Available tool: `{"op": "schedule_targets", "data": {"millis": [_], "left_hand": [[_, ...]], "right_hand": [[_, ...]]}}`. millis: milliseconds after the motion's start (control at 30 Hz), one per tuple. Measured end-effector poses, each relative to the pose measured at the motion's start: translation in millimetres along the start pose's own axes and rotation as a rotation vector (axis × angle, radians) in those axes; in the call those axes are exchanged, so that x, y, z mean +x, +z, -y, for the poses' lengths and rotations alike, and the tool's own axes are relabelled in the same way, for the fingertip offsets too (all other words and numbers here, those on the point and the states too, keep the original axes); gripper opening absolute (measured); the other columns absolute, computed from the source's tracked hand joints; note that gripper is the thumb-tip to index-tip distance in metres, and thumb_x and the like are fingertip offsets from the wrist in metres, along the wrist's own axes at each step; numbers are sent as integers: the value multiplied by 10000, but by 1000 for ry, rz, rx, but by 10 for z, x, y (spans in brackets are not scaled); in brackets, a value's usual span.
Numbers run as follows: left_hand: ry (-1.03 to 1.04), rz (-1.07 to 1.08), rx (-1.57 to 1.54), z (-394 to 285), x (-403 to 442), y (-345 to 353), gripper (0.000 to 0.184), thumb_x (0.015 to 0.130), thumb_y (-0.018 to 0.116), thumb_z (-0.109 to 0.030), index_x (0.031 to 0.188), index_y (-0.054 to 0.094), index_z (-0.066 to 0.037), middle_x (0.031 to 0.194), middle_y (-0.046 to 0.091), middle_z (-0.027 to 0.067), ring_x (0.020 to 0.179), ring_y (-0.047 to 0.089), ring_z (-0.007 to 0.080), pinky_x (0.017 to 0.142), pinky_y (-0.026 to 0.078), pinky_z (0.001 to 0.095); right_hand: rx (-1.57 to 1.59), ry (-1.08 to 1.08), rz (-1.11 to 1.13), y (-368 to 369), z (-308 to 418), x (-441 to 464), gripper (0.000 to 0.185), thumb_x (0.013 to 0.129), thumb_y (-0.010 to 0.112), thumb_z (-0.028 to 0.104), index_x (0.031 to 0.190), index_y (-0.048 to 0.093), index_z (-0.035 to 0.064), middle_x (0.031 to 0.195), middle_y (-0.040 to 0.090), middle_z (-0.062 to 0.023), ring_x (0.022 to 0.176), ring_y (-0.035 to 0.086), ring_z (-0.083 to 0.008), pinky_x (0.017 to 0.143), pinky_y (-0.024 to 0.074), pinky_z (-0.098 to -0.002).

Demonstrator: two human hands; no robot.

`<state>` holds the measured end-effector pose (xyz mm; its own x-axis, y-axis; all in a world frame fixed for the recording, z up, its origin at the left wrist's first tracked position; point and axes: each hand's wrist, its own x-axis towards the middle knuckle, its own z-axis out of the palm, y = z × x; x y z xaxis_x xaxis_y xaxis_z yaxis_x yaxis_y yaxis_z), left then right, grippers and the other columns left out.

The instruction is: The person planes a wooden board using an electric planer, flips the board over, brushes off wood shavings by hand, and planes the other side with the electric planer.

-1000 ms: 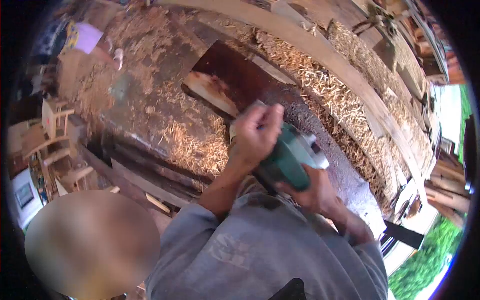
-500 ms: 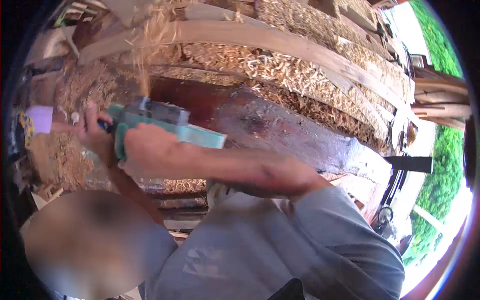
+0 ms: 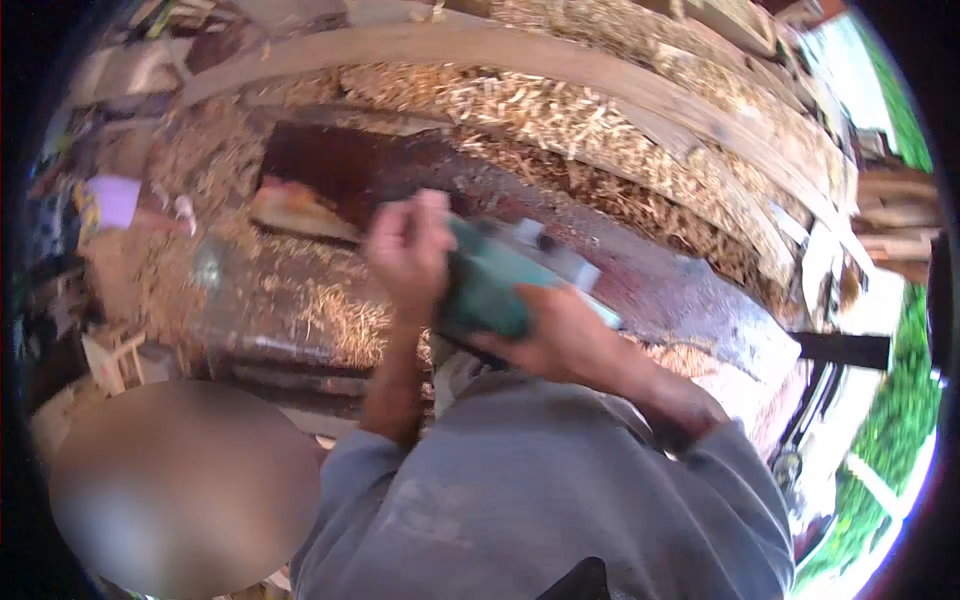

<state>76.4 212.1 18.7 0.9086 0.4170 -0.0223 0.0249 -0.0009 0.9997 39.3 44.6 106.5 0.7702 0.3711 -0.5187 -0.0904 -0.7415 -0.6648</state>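
A green electric planer [image 3: 490,275] with a grey metal part rests over a long dark reddish-brown plank [image 3: 650,275], tilted slightly down to the right. My left hand [image 3: 410,240] is closed at the planer's left end, its grip partly hidden and blurred by motion. My right hand [image 3: 570,330] wraps round the planer's body nearer the right end. To the left, a pale bare wood patch [image 3: 300,210] shows at the plank's edge. The planer's underside is hidden from view.
Wood shavings [image 3: 560,125] lie thick behind the plank, beside a long pale board [image 3: 420,45]. More shavings [image 3: 345,325] cover the near side. A purple cloth [image 3: 113,200] shows at far left, and a dark bar [image 3: 845,350] juts out at right.
Both hands have carried the planer to the right along the plank and slightly nearer my body. The spray of shavings is gone, and the plank's pale left end now shows.
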Motion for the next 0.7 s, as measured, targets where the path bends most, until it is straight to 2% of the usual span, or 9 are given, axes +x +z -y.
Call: {"op": "schedule_targets", "data": {"millis": [33,67,100,167,233,267,433,533,700], "left_hand": [[-25,45,128,-81,-253,196,208,953,680,-204,804,685,-58,645,629,-20,591,562,70,577,466,251],[7,131,199,68,-479,362,174,944,688,-188,833,698,-54,685,648,-10,621,575,72,590,477,253],[-65,214,164,-110,-696,560,158,936,693,-174,852,701,-40,730,672,7,666,599,77,626,504,270],[8,321,-27,164,-1147,940,159,925,702,-177,887,712,-22,764,710,65,713,656,103,641,539,311],[102,426,5,133,-1373,1179,154,895,735,-165,908,699,-16,746,698,137,615,685,237,576,538,354],[169,417,-49,186,-1459,1306,141,882,749,-144,906,689,-18,750,696,140,618,691,261,554,530,364],[131,400,-137,247,-1376,1204,94,865,756,-68,888,682,-14,743,687,135,622,695,228,544,519,330],[120,276,-32,97,-1016,730,103,897,735,-119,872,689,-30,733,692,112,620,682,181,554,517,308],[42,87,95,-48,-53,-246,202,934,708,-190,796,680,-45,649,659,33,585,606,78,544,488,279]], "right_hand": [[-31,110,71,-61,-237,-213,538,791,798,441,1050,681,-16,916,710,-256,886,706,-411,768,559,-464],[48,73,35,-104,-548,-464,513,790,816,380,1085,672,-14,938,717,-238,892,719,-373,775,562,-443],[76,-20,-53,-176,-714,-674,452,793,807,356,1014,671,-15,867,713,-223,826,715,-395,729,556,-473],[20,200,-5,-354,-960,-1065,394,781,826,298,977,670,-6,803,705,-193,738,720,-324,672,550,-411],[12,300,3,-426,-1320,-1355,363,762,847,272,917,668,-3,745,689,-165,650,682,-264,618,521,-389],[43,324,-1,-479,-1390,-1429,365,753,855,267,906,672,-8,736,693,-154,648,683,-235,612,519,-385],[10,195,13,-440,-1329,-1300,380,749,862,292,884,680,-13,710,688,-148,612,669,-219,577,508,-373],[-96,232,119,-356,-860,-927,409,760,854,328,903,678,-13,717,685,-160,629,675,-224,584,512,-374],[-4,10,127,-39,90,12,484,791,818,397,983,672,-23,829,708,-225,794,725,-354,699,554,-434]]}}
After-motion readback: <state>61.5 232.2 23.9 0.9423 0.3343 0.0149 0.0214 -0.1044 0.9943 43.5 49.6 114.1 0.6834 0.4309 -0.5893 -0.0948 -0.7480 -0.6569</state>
